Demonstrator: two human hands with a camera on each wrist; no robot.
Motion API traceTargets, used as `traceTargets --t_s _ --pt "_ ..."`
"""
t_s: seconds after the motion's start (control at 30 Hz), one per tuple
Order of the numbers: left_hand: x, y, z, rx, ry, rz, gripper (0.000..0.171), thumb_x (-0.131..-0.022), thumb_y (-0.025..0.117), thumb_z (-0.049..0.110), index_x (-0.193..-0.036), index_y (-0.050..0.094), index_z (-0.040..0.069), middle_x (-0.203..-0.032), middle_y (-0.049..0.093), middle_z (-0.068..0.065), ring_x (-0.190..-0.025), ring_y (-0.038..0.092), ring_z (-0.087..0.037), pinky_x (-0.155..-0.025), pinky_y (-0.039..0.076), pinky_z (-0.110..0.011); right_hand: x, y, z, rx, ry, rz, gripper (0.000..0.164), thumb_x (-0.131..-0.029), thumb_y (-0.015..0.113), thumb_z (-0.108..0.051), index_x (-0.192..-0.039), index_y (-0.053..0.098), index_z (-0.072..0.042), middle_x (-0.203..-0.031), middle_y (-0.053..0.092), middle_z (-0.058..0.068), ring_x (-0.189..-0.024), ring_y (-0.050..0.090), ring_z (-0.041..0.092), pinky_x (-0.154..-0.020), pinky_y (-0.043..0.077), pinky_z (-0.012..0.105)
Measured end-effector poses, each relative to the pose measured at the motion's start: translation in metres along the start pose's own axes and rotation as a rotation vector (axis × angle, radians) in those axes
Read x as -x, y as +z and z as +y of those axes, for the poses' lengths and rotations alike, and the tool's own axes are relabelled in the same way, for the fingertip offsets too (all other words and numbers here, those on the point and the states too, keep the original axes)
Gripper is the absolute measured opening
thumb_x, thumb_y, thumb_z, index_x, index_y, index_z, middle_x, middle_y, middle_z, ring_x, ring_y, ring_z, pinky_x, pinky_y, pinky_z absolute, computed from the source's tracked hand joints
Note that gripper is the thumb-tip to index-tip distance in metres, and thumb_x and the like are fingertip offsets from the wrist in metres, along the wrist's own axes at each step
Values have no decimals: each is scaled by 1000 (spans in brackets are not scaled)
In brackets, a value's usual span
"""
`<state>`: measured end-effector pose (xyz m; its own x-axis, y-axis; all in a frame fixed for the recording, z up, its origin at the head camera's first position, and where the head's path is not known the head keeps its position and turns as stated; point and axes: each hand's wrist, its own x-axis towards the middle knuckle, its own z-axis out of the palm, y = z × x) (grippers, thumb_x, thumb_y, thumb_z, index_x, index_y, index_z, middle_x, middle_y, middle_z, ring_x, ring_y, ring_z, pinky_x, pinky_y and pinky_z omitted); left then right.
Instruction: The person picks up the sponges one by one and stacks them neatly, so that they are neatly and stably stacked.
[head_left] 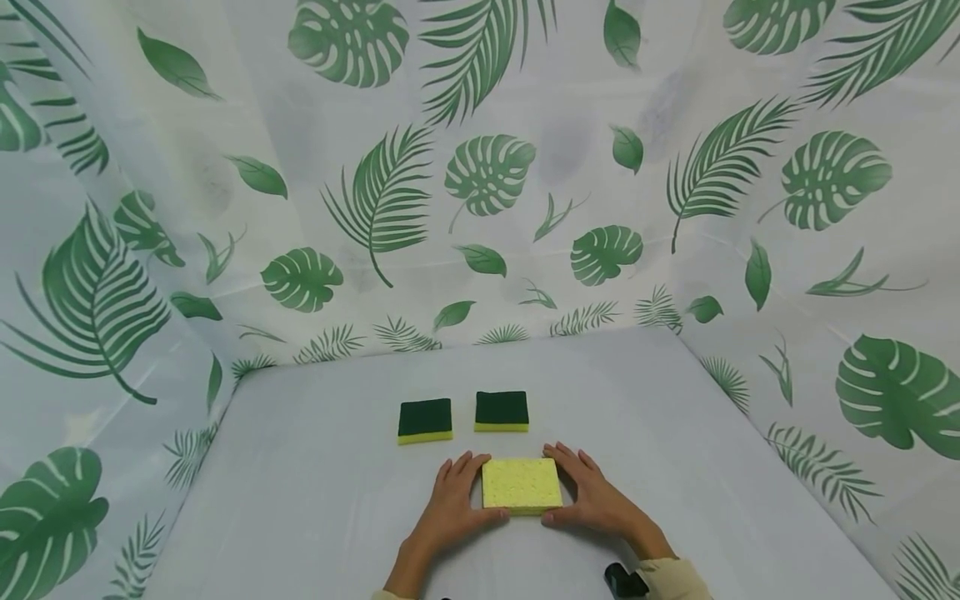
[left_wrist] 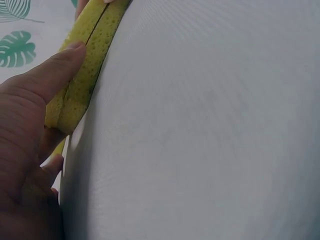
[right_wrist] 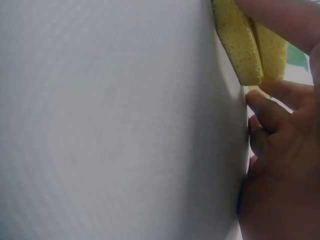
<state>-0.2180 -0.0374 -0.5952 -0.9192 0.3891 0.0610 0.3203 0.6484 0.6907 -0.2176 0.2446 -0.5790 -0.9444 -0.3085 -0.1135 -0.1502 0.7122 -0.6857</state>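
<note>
A yellow sponge (head_left: 522, 483) lies flat near the front middle of the table, between both hands. In the left wrist view its side shows two yellow layers (left_wrist: 92, 55) with a thin dark line between them; whether these are two stacked sponges I cannot tell. My left hand (head_left: 453, 506) grips the left end, thumb at the near edge and index finger at the far corner. Holding the right end the same way is my right hand (head_left: 594, 498). The right wrist view shows the right thumb (right_wrist: 287, 20) across the layered yellow side (right_wrist: 240, 47).
Two sponges with dark green tops and yellow undersides, a left one (head_left: 425, 419) and a right one (head_left: 502, 410), lie apart behind the hands. The white table (head_left: 315, 483) meets leaf-patterned sheets (head_left: 562, 192) at the back and sides. A black object (head_left: 625, 580) sits at the right wrist.
</note>
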Motion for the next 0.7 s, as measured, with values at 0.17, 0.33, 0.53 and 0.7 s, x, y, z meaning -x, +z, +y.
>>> traceTargets --t_s 0.17,0.33,0.53,0.7 --pt "1 0 2 -4 -5 -2 93 -85 87 57 -156 51 10 -161 49 -16 -154 35 -40 -125 17 -64 2 -1 0 -15 -15 1 111 -76 92 -54 -163 42 -7 -170 37 17 -161 20 41 -127 4 62" --pt "1 0 3 -2 -14 -20 94 -85 87 58 -157 49 10 -162 48 -16 -155 34 -40 -126 16 -63 2 -1 1 -12 -8 2 111 -76 94 -52 -163 43 -7 -170 37 16 -161 20 41 -128 5 62" --pt "0 -5 2 59 -43 -69 99 -87 83 61 -162 42 12 -166 43 -12 -157 30 -36 -128 11 -59 1 -1 0 -9 4 12 111 -74 95 -52 -163 44 -8 -170 37 16 -160 20 42 -127 6 64" --pt "4 -14 2 207 -105 -58 96 -92 78 59 -166 37 15 -166 44 -11 -158 27 -40 -124 20 -67 2 -1 -3 -12 27 12 110 -74 95 -51 -162 45 -10 -171 35 18 -160 18 46 -126 9 68"
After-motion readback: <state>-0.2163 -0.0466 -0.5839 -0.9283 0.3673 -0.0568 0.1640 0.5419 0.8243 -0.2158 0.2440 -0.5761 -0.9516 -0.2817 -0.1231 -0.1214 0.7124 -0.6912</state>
